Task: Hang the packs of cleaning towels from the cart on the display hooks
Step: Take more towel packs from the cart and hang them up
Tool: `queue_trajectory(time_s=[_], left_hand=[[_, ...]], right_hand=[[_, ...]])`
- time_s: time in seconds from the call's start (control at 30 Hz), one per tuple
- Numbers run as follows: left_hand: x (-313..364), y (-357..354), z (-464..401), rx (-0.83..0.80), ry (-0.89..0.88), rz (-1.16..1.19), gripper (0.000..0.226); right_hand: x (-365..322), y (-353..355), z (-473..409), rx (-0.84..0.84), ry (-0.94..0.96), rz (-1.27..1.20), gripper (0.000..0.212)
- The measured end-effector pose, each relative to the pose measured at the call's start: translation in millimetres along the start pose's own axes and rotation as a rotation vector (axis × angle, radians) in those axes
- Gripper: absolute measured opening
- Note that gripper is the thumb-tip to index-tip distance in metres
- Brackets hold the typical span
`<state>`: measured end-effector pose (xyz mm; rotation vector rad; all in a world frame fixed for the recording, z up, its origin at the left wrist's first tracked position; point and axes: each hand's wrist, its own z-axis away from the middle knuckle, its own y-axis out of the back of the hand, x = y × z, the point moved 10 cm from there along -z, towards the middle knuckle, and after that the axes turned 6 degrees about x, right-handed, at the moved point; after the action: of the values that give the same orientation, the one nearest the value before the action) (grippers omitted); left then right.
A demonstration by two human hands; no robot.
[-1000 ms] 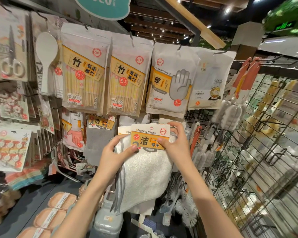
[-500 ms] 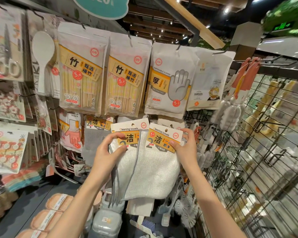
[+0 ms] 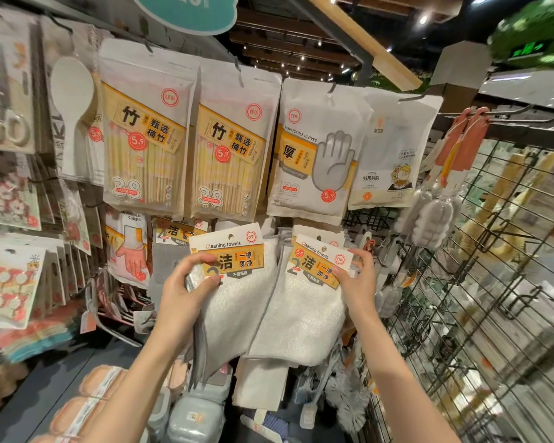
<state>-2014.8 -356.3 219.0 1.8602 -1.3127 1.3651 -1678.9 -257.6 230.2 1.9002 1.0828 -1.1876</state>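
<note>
Now, left hand: the left hand pinches the left pack at its card header, thumb on the front over the orange label, fingers curled behind.
Right hand: the right hand grips the right pack at the right edge of its header, thumb on the card front.
Packs: both are white cloths under a card printed "Cleaning towels"; they are held up side by side, edges touching (the right header tilts down to the right).
Position: the packs are in front of the lower row of the display, just below the bags; whether either header is on a hook cannot be told.
Above: two bamboo bags hang from hooks, with a gloves bag to their right.
Behind: another towel pack hangs to the left, partly hidden by the left pack.
Right side: a wire grid carries hanging brushes.
Far left: a white spoon and carded scissors hang there.
</note>
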Motion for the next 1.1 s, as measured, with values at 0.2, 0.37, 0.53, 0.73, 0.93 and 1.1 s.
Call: queue_trajectory(time_s=[0.2,0.37,0.53,0.73,0.93,1.1], left_hand=[[6,-11,0,-0.024,-0.037,-0.038,0.047],[2,-18,2,-0.023,-0.006,-0.012,0.045],[8,-22,3,-0.03,-0.023,-0.022,0.044],[13,-23,2,-0.029,-0.045,-0.031,0.045],[16,-28,4,-0.03,-0.036,0.002,0.057],[15,-30,6,-0.031,-0.013,0.018,0.064]], right_hand=[[8,-9,-16,0.025,-0.002,0.02,0.045],[21,-17,-27,0.057,-0.028,0.046,0.044],[24,-22,-42,0.102,0.008,0.156,0.046],[23,-30,-55,0.103,0.047,0.272,0.045],[20,-32,-59,0.107,0.037,0.357,0.042],[18,-33,-59,0.096,0.02,0.349,0.043]])
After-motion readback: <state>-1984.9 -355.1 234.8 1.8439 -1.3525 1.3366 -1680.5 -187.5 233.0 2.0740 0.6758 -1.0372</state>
